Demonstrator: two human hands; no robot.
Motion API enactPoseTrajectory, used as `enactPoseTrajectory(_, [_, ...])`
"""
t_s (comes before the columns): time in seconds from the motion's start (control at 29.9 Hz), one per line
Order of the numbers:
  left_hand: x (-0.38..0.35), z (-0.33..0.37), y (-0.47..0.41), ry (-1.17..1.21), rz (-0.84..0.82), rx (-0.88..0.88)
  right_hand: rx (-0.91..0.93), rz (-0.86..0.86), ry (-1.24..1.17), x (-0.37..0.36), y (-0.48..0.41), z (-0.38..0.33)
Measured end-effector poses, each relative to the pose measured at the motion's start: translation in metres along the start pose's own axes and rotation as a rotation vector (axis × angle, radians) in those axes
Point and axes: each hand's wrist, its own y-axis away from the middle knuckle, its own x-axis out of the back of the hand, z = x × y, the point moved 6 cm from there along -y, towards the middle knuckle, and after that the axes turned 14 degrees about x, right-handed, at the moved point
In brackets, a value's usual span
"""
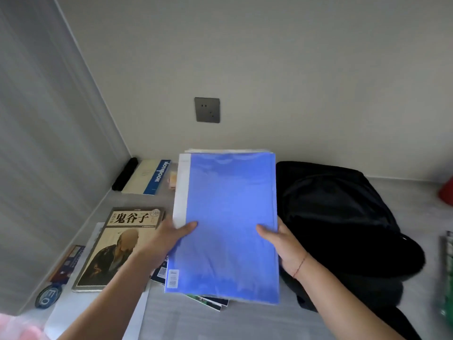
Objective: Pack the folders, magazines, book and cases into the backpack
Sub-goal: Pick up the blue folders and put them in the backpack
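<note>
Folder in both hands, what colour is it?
The folder is translucent blue with a white strip down its left edge; the head view shows it.

Your 2 bare forearms reach forward from the lower edge and angle inward. Your left grip (169, 238) holds the left edge of the blue folder (230, 212), thumb flat on top and fingers hidden beneath. Your right grip (286, 249) holds the right edge the same way.
</note>
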Motion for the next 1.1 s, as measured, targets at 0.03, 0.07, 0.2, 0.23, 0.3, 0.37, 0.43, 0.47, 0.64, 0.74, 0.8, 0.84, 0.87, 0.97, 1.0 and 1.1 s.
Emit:
enactPoseTrajectory(0.03, [-0.014, 0.000, 0.001, 0.021, -0.055, 0.002, 0.034, 0.028, 0.033, 0.013, 0.005, -0.009])
enactPoseTrajectory(0.07, [-0.032, 0.000, 0.000, 0.039, -0.107, 0.007, 0.069, 0.062, 0.072, 0.028, 0.012, -0.021])
enactPoseTrajectory(0.2, [-0.117, -0.002, 0.006, -0.032, -0.248, 0.058, 0.136, 0.159, 0.141, 0.099, 0.045, -0.056])
enactPoseTrajectory(0.23, [-0.144, -0.004, 0.011, -0.070, -0.302, 0.087, 0.132, 0.197, 0.120, 0.122, 0.060, -0.064])
enactPoseTrajectory(0.3, [-0.175, -0.007, 0.018, -0.164, -0.371, 0.142, 0.070, 0.254, 0.062, 0.155, 0.084, -0.068])
enactPoseTrajectory(0.37, [-0.211, -0.002, 0.028, -0.279, -0.413, 0.164, 0.021, 0.311, -0.006, 0.198, 0.122, -0.070])
enactPoseTrajectory(0.43, [-0.233, 0.008, 0.031, -0.334, -0.349, 0.106, -0.069, 0.328, -0.092, 0.228, 0.156, -0.061])
enactPoseTrajectory(0.47, [-0.244, 0.012, 0.029, -0.398, -0.300, 0.041, -0.114, 0.332, -0.138, 0.240, 0.172, -0.055])
enactPoseTrajectory(0.64, [-0.305, 0.018, 0.015, -1.001, -0.122, -0.434, -0.246, 0.310, -0.213, 0.281, 0.225, -0.026])
enactPoseTrajectory(0.74, [-0.325, 0.009, -0.001, -1.340, -0.028, -0.651, -0.276, 0.305, -0.201, 0.290, 0.230, -0.012])
enactPoseTrajectory(0.8, [-0.337, 0.002, -0.012, -1.595, 0.080, -0.745, -0.287, 0.300, -0.185, 0.299, 0.231, -0.003])
enactPoseTrajectory(0.84, [-0.341, 0.001, -0.015, -1.685, 0.135, -0.772, -0.297, 0.293, -0.174, 0.302, 0.231, 0.001])
enactPoseTrajectory(0.87, [-0.346, -0.001, -0.019, -1.745, 0.176, -0.790, -0.302, 0.280, -0.163, 0.305, 0.231, 0.006])
enactPoseTrajectory(0.97, [-0.357, -0.008, -0.029, -1.859, 0.248, -0.836, -0.311, 0.253, -0.141, 0.311, 0.230, 0.017])
enactPoseTrajectory(1.0, [-0.359, -0.011, -0.033, -1.887, 0.259, -0.850, -0.311, 0.246, -0.140, 0.312, 0.230, 0.020])
enactPoseTrajectory(1.1, [-0.365, -0.017, -0.044, -1.944, 0.242, -0.883, -0.307, 0.213, -0.149, 0.314, 0.228, 0.026])
